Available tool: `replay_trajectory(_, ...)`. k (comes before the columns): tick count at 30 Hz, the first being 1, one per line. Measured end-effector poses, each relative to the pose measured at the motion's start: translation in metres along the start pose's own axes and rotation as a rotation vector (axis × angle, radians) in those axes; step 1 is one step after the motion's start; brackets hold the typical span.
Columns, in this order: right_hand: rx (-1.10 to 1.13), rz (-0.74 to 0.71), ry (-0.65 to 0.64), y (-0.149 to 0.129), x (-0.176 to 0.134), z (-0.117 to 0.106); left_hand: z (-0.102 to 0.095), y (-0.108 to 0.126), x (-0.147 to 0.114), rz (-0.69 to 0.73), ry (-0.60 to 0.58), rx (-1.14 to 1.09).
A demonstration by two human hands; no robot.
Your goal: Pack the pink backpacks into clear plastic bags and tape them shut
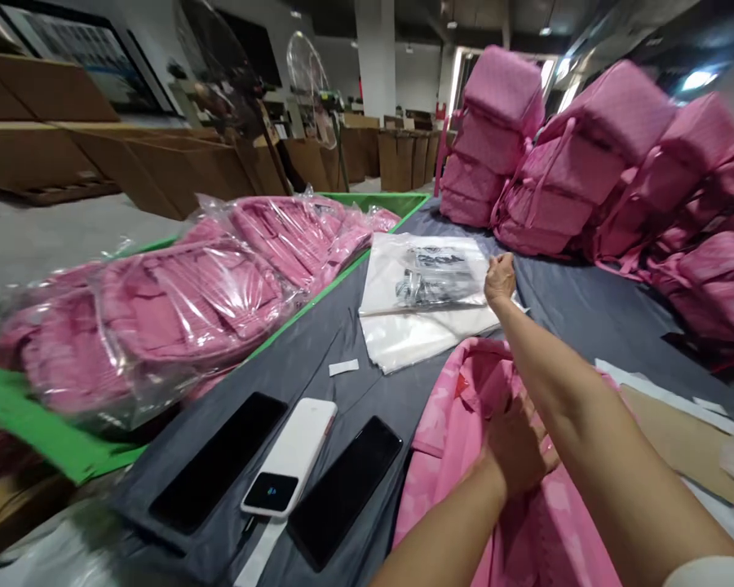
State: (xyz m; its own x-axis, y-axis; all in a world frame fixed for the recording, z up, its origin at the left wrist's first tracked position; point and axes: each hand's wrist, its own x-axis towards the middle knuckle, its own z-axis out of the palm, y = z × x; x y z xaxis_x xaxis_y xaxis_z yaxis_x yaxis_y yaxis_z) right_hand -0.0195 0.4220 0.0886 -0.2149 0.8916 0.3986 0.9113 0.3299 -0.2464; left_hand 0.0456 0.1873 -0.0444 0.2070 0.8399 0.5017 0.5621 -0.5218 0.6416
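Note:
A pink camouflage-patterned backpack (444, 424) lies in front of me on the grey cloth-covered table. My left hand (517, 444) is closed on the fabric near its upper part, with the fingertips partly hidden. A small red tag (461, 385) shows inside its edge. Beyond the backpack lies a stack of plastic bags (404, 326), white with dark printing on top. My right hand (500, 279), its fingers pinched together, grips the right edge of the top bag.
Left of the table, a green-rimmed bin (49, 432) holds pink backpacks in clear plastic (189, 297). Two dark phones (346, 489) and a white power bank (294, 448) lie at front left. Stacked pink backpacks (563, 179) stand at back right; cardboard (678, 424) lies at right.

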Motion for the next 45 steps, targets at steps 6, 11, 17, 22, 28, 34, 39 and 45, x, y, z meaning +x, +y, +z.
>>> replay_trajectory(6, -0.065, -0.052, 0.237, 0.055, 0.004, -0.139, 0.007, -0.004, -0.007, 0.052, 0.208, 0.136)
replay_trajectory(11, -0.155, -0.259, 0.186, 0.046, -0.051, -0.202, -0.033, 0.032, 0.039, -0.051, 0.697, 0.129)
replay_trajectory(17, -0.212, -0.447, 0.025, 0.030, -0.117, -0.225, -0.092, 0.063, 0.131, -0.410, 0.684, -0.002)
replay_trajectory(22, -0.305, -0.336, -0.072, 0.089, -0.139, -0.232, -0.119, 0.045, 0.109, -0.402, 0.631, -0.025)
replay_trajectory(28, -0.170, 0.258, -0.084, 0.185, -0.163, -0.202, -0.145, 0.023, 0.068, -0.464, 0.724, -0.143)
replay_trajectory(34, 0.075, 0.522, -0.024, 0.220, -0.174, -0.147, -0.125, -0.023, 0.074, -0.734, 0.861, -0.549)
replay_trajectory(39, 0.318, 0.456, -0.004, 0.238, -0.165, -0.106, -0.129, -0.068, 0.091, -0.809, 0.869, -0.728)
replay_trajectory(45, 0.613, 0.502, 0.047, 0.267, -0.143, -0.073, -0.147, -0.111, 0.087, -0.625, 0.557, -0.537)
